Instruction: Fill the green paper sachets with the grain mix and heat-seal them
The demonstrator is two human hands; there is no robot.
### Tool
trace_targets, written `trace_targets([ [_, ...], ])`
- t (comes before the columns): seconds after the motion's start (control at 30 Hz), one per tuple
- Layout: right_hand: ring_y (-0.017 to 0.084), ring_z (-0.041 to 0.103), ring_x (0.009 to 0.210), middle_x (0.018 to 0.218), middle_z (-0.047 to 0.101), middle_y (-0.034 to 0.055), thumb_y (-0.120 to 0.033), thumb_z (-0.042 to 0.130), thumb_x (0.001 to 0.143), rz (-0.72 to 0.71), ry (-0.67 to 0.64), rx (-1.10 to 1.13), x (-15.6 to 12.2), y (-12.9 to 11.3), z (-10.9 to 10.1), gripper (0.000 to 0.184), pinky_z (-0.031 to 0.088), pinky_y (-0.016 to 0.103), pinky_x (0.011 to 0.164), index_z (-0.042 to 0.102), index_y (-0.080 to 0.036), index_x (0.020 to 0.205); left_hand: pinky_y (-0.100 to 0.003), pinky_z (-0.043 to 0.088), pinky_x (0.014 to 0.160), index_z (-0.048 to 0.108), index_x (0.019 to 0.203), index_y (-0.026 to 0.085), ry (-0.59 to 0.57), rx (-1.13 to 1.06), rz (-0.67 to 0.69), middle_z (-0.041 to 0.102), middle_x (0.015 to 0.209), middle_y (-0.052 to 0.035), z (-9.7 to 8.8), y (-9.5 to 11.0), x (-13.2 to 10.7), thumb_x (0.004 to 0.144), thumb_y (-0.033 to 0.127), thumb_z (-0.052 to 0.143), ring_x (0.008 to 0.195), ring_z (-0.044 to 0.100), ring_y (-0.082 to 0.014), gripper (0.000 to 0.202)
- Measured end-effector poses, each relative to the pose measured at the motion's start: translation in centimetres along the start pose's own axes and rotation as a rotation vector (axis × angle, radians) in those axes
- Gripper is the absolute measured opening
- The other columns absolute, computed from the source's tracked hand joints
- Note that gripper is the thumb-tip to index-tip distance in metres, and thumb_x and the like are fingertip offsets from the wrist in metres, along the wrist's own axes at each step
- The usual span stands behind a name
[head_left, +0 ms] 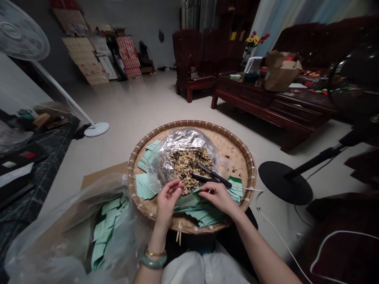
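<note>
A round woven bamboo tray (251, 173) sits before me. On it an opened clear and silvery plastic bag (189, 138) holds a loose dark and golden dried mix (186, 161). A black two-armed clamp tool like a hair straightener (211, 171), with a white cord, lies across the mix. My right hand (217, 196) pinches the edge of a small green packet (194, 192) at the bag's near side. My left hand (170, 197) is beside it, fingers loosely curled and apart, with nothing visible in them. Fanned flat green packets (204, 213) lie beneath my hands.
More green packets (145, 186) lie at the tray's left. A large clear plastic bag (68, 236) with green packets (108, 228) stands at lower left. A black stand base (286, 182) and white cord are at right. A white fan (96, 129) and wooden table (266, 104) stand beyond.
</note>
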State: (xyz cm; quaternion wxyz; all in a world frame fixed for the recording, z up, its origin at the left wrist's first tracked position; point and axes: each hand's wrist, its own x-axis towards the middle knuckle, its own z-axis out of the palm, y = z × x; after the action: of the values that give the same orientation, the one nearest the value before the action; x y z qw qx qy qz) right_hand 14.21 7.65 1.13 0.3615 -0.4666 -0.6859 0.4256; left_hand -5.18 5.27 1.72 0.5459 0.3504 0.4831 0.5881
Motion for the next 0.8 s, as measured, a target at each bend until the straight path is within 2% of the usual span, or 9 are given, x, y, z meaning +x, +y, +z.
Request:
trace_targets([
  [0.13,0.01,0.047,0.046,0.062,0.058,-0.0008,-0.043,0.067,0.071,0.168,0.196,0.299,0.7,0.1,0.0,0.028,0.041,0.023,0.042,0.066,-0.016,0.075,-0.032,0.053,0.08,0.063,0.098,0.014,-0.036,0.112,-0.04,0.071,0.092,-0.0092,0.7,-0.4,0.5,0.058,0.026,0.077,0.088,0.067,-0.0206,0.044],
  [0.23,0.013,0.053,0.056,0.069,0.057,-0.0006,-0.046,0.069,0.067,0.177,0.307,0.503,0.7,0.0,0.9,0.033,0.049,0.025,0.046,0.061,-0.017,0.081,-0.026,0.054,0.065,0.057,0.109,0.016,0.031,0.003,-0.085,0.07,0.091,-0.0058,1.5,-0.8,0.6,0.054,0.026,0.079,0.074,0.067,-0.0163,0.06],
  [0.3,0.013,0.055,0.06,0.069,0.056,-0.0013,-0.043,0.068,0.068,0.159,0.354,0.552,0.5,0.1,1.8,0.032,0.051,0.025,0.051,0.055,-0.019,0.083,-0.023,0.052,0.059,0.057,0.104,0.015,0.063,-0.088,-0.102,0.069,0.083,-0.0038,2.1,-1.1,0.5,0.056,0.029,0.079,0.066,0.066,-0.0136,0.054],
  [0.4,0.013,0.057,0.06,0.068,0.057,-0.0021,-0.034,0.063,0.075,0.107,0.286,0.442,-0.1,0.2,2.8,0.028,0.052,0.026,0.057,0.049,-0.02,0.095,-0.023,0.052,0.062,0.061,0.088,0.013,0.112,-0.168,-0.084,0.068,0.075,-0.0028,2.8,-1.2,0.5,0.059,0.032,0.077,0.065,0.064,-0.012,0.038],
  [0.47,0.016,0.061,0.069,0.077,0.061,0.0008,-0.027,0.059,0.078,0.044,0.227,0.291,-0.3,0.1,3.0,0.036,0.053,0.029,0.065,0.045,-0.02,0.111,-0.025,0.052,0.066,0.064,0.086,0.013,0.149,-0.152,-0.043,0.069,0.08,-0.0044,3.0,-1.1,0.6,0.06,0.033,0.076,0.069,0.064,-0.0134,0.035],
  [0.53,0.02,0.062,0.089,0.099,0.062,0.0078,-0.023,0.057,0.079,-0.068,0.238,0.119,-0.2,-0.4,2.6,0.051,0.053,0.036,0.079,0.038,-0.02,0.127,-0.028,0.052,0.07,0.067,0.087,0.013,0.142,-0.044,0.003,0.071,0.083,-0.0063,3.1,-0.7,0.6,0.062,0.033,0.073,0.073,0.065,-0.0161,0.032],
  [0.6,0.024,0.054,0.11,0.122,0.053,0.013,-0.021,0.056,0.08,-0.207,0.276,-0.056,0.2,-1.0,2.0,0.059,0.047,0.041,0.093,0.034,-0.022,0.135,-0.03,0.051,0.073,0.069,0.085,0.014,0.116,0.103,0.074,0.071,0.084,-0.0073,3.1,-0.3,0.6,0.064,0.032,0.072,0.076,0.065,-0.0186,0.028],
  [0.67,0.026,0.047,0.119,0.129,0.048,0.0125,-0.021,0.054,0.082,-0.321,0.273,-0.201,0.8,-1.6,1.4,0.055,0.042,0.043,0.099,0.04,-0.024,0.135,-0.031,0.051,0.076,0.071,0.082,0.015,0.098,0.219,0.162,0.071,0.084,-0.0079,3.2,0.0,0.6,0.066,0.031,0.069,0.079,0.064,-0.0198,0.023],
  [0.8,0.023,0.054,0.11,0.116,0.058,0.0113,-0.018,0.047,0.087,-0.407,0.282,-0.295,1.7,-2.1,1.5,0.039,0.047,0.04,0.095,0.054,-0.023,0.126,-0.031,0.049,0.078,0.072,0.083,0.016,0.114,0.295,0.273,0.069,0.085,-0.0082,3.3,-0.1,0.3,0.071,0.028,0.064,0.081,0.063,-0.0195,0.019],
])
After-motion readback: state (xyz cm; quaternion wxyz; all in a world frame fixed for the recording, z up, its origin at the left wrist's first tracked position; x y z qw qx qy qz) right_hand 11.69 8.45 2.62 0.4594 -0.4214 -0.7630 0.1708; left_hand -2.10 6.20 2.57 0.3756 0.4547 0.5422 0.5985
